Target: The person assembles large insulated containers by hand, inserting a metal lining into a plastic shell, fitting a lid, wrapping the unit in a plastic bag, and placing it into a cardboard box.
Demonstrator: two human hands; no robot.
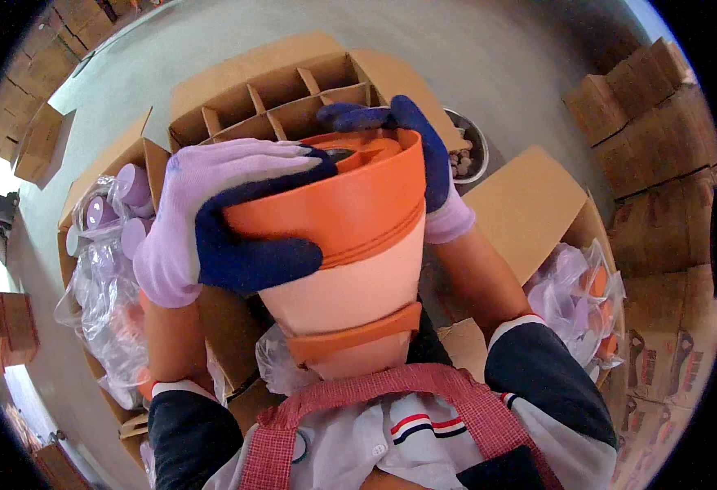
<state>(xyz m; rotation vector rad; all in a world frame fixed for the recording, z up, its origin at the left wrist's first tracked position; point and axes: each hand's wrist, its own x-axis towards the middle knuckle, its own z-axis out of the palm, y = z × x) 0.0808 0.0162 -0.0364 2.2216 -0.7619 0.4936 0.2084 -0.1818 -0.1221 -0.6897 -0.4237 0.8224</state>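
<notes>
Close in front of my chest is a large flowerpot (350, 282), with an orange rim, pale pink sides and an orange band near its narrow bottom. My left hand (236, 216), in a lilac glove with a navy palm, grips the rim from the left. Its thumb presses the outside and its fingers reach over the top edge. My right hand (423, 151), gloved alike, holds the rim's far right side, fingers bent over the opening. Within the rim, another orange rounded piece (379, 151) and something dark show; the gloves hide the rest.
Beyond the pot stands an open carton with cardboard dividers (256, 98). Cartons of plastic-wrapped lilac and orange pieces flank me, at left (109, 269) and right (574, 298). A metal bowl (477, 147) sits behind my right hand. Stacked boxes (660, 220) line the right.
</notes>
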